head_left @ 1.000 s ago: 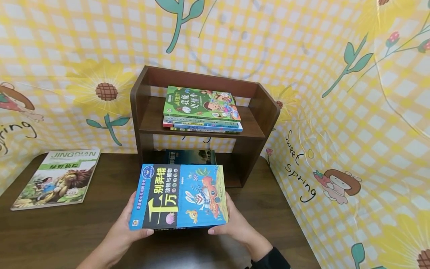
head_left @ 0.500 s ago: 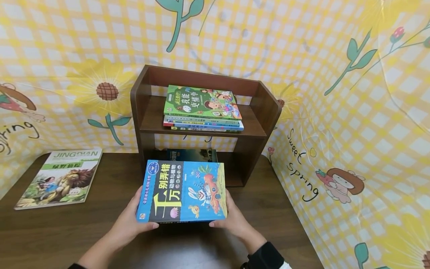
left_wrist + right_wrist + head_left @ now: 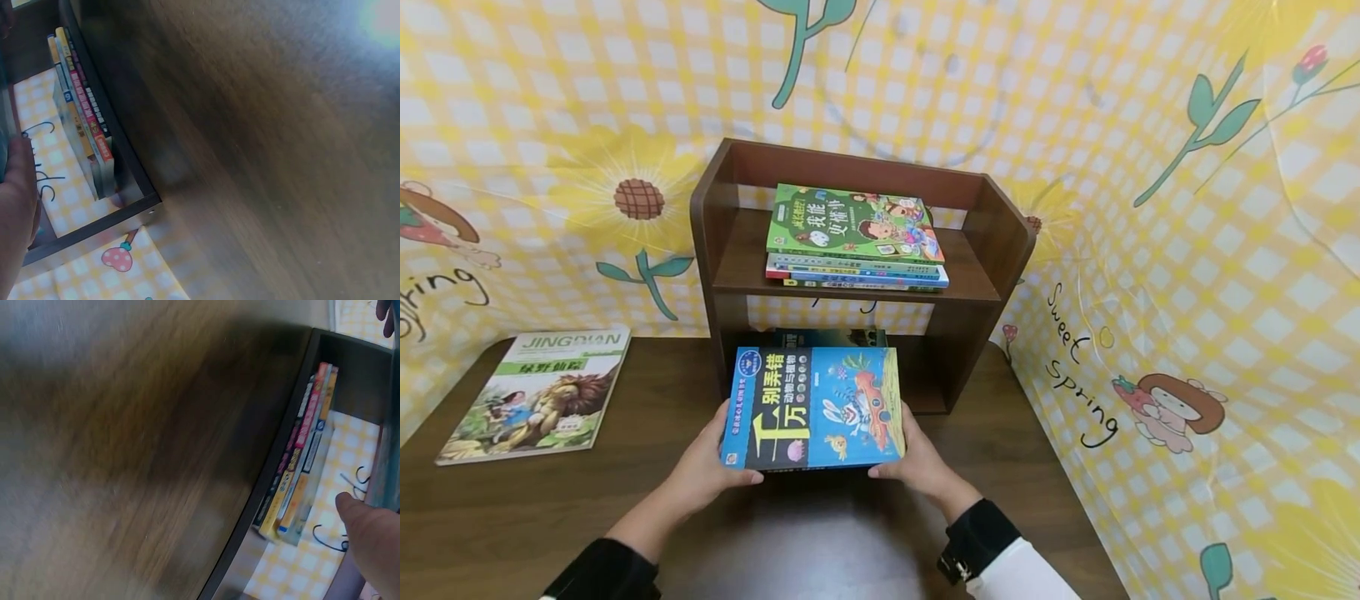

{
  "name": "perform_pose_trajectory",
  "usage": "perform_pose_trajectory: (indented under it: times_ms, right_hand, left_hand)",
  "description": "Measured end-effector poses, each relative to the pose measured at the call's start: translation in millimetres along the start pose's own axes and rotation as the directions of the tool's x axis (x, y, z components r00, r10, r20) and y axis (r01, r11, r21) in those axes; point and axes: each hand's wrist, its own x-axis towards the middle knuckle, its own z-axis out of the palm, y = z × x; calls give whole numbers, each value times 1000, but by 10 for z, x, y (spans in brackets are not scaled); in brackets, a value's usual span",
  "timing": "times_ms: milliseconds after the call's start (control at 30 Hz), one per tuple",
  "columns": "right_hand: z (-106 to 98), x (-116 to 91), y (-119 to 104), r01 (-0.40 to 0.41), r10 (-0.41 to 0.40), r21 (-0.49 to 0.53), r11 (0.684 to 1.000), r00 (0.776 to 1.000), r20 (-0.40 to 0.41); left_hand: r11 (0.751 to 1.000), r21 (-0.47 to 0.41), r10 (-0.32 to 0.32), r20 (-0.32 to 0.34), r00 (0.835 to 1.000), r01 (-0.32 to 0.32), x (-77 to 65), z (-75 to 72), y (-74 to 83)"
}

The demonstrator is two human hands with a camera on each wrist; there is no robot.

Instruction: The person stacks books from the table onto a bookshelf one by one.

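A blue picture book [image 3: 842, 408] with a rabbit in a carrot car on its cover is held up in front of the small brown bookshelf [image 3: 981, 250], tilted toward the head camera. My left hand [image 3: 703, 462] grips its left side, thumb along the near edge. On the opposite side my right hand [image 3: 919, 460] grips it the same way. Whether further books lie beneath it cannot be told. Behind it, on the lower shelf, a dark-covered book [image 3: 868, 337] is mostly hidden. Both wrist views show a few flat-stacked books [image 3: 84, 112] on that lower level.
On the upper shelf lies a stack of several books topped by a green one [image 3: 850, 225]. A magazine [image 3: 538, 392] with a lion cover rests on the wooden table [image 3: 497, 525] at left. Yellow checked cloth [image 3: 1157, 292] walls the back and right side.
Both hands have carried the blue book forward, closer to the bookshelf, and slightly to the right. It now covers more of the dark book behind it.
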Motion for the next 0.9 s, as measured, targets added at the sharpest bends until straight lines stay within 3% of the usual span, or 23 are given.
perform_pose_trajectory:
  times_ms: [167,467,733,900]
  right_hand:
    - [-69,158,34,16,-16,-38,999,1000,-6]
    - [-131,378,134,-42,38,-114,993,999,-33]
    - [-181,495,247,-138,138,-38,990,990,0]
    - [-202,544,319,-177,177,21,984,984,12]
  left_hand:
    - [1000,1,12,-8,1000,-12,151,-3,-8]
    - [996,-93,8,10,1000,-8,375,52,-128]
    - [989,-92,-108,44,993,112,497,122,-229]
    - [986,-91,-138,58,989,143,550,130,-235]
